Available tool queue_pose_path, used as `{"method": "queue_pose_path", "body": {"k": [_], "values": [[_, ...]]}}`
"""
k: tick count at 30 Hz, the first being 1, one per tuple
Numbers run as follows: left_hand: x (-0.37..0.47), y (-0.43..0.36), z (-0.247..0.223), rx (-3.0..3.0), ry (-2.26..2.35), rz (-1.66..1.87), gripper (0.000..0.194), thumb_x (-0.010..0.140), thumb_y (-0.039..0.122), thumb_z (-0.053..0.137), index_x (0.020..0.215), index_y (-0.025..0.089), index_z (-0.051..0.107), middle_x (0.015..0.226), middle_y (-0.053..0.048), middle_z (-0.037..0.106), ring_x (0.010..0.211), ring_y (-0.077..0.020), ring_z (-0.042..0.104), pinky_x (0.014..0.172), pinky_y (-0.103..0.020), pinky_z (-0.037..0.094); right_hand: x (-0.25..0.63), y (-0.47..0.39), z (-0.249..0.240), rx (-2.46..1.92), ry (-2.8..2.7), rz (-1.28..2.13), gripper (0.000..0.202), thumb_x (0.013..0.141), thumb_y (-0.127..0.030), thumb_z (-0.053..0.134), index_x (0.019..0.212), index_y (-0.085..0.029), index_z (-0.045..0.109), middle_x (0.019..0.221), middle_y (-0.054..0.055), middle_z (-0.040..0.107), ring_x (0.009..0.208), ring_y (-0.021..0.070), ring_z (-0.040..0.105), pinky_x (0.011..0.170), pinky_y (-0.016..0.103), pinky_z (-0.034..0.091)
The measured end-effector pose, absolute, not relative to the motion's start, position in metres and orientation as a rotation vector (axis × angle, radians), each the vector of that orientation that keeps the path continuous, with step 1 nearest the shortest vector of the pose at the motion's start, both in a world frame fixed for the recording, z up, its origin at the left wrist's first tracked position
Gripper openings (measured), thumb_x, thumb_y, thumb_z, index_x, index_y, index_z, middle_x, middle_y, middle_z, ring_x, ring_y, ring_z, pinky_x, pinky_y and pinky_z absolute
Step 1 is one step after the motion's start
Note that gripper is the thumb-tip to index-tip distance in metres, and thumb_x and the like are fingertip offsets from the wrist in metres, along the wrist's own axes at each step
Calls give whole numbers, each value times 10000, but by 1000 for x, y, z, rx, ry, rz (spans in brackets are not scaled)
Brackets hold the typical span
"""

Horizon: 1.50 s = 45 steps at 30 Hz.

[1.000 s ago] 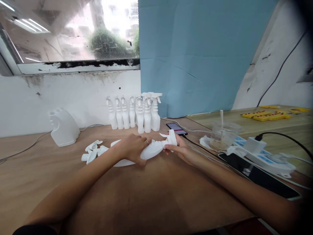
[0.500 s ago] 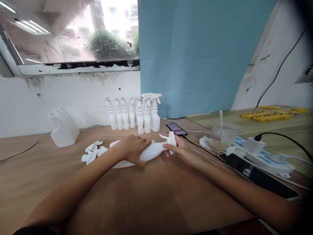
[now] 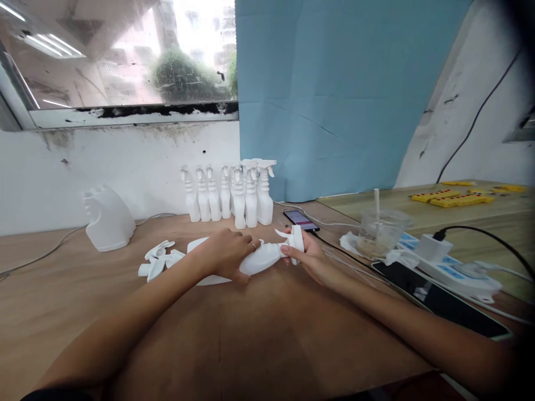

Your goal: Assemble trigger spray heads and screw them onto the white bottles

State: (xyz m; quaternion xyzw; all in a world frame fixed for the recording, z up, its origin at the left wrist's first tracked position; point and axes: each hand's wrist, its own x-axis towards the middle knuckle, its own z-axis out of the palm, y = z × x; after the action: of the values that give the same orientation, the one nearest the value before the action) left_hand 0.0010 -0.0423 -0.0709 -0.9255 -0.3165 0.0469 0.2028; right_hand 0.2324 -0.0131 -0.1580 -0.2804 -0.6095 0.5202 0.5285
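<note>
A white spray bottle [image 3: 262,260] lies on its side on the brown tabletop, its base to the left and its neck to the right. My left hand [image 3: 228,253] is wrapped over the bottle's body and hides part of it. At the neck end, the fingers of my right hand [image 3: 307,250] close round the white trigger sprayer [image 3: 295,244], whose lever points left. Whether the sprayer's collar is fully seated on the neck I cannot tell. Loose white trigger sprayers [image 3: 161,260] lie left of the bottle, partly behind my left forearm.
Several white spray bottles with sprayers [image 3: 238,195] stand upright near the wall. White bottles without sprayers [image 3: 109,220] stand at the left. On the right are a phone [image 3: 301,220], a plastic cup [image 3: 378,234], a power strip [image 3: 455,273], a dark tablet [image 3: 434,301] and cables.
My right hand and the sprayer have shifted very slightly to the right, and the sprayer has turned a little. My left hand keeps its hold on the bottle.
</note>
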Motion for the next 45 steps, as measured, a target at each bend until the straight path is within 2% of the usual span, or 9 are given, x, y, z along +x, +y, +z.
{"method": "queue_pose_path", "body": {"k": [13,18,21,23,27,32,36,39,45], "values": [[6,-48,-69,-2575,-910,89,652,672,594,601,1129,135,529,954,-105,646,772,-273,618,595,-343,420,229,-19,-146,-704,-1319,1329,449,707,-332,762,1071,-207,530,722,-25,552,580,106,476,539,235,379],[8,-54,-61,-2772,-1086,3,598,669,596,583,1089,178,505,872,-54,659,733,-246,616,555,-315,400,234,-26,-124,-540,-1461,1459,649,675,-464,732,1232,-247,480,1055,88,582,822,215,556,628,311,467],[9,-58,-57,-2882,-1158,8,598,679,594,576,1112,191,485,847,-41,663,722,-239,615,560,-311,400,237,-30,-117,-444,-1490,1542,835,604,-494,759,1330,-278,407,1169,108,558,788,210,553,605,313,472],[10,-60,-57,-2890,-1157,20,621,679,594,575,1139,189,476,865,-48,667,736,-250,618,574,-320,408,238,-30,-120,-402,-1481,1611,804,620,-452,745,1334,-280,417,1196,103,552,726,185,547,575,311,472],[12,-60,-62,-2891,-1116,59,675,673,613,575,1174,173,472,888,-65,670,760,-268,626,603,-336,428,237,-25,-137,-438,-1416,1647,572,693,-339,635,1238,-195,538,1066,110,615,592,154,525,438,262,393],[16,-64,-69,-2932,-1060,52,698,714,628,539,1229,164,457,964,-88,665,786,-266,634,605,-324,437,236,-21,-150,-532,-1364,1640,475,645,-292,569,1080,-112,636,763,86,633,483,143,476,367,233,292],[15,-63,-69,-2870,-1071,41,671,699,619,555,1184,162,486,938,-85,665,778,-278,631,615,-340,442,235,-24,-146,-553,-1311,1656,441,647,-288,573,1053,-133,645,762,79,629,506,148,477,387,241,315],[16,-63,-69,-2882,-1092,55,656,696,610,568,1176,169,492,945,-82,665,768,-269,632,606,-333,440,235,-25,-142,-608,-1276,1654,430,621,-280,596,1025,-144,652,695,54,602,495,138,454,377,221,259],[21,-66,-70,-3031,-1151,-29,829,715,738,517,1315,173,435,1133,-110,634,943,-280,616,730,-345,461,243,-26,-131,-760,-1203,1599,450,535,-275,612,965,-151,660,601,20,519,454,112,378,373,210,162]]}}
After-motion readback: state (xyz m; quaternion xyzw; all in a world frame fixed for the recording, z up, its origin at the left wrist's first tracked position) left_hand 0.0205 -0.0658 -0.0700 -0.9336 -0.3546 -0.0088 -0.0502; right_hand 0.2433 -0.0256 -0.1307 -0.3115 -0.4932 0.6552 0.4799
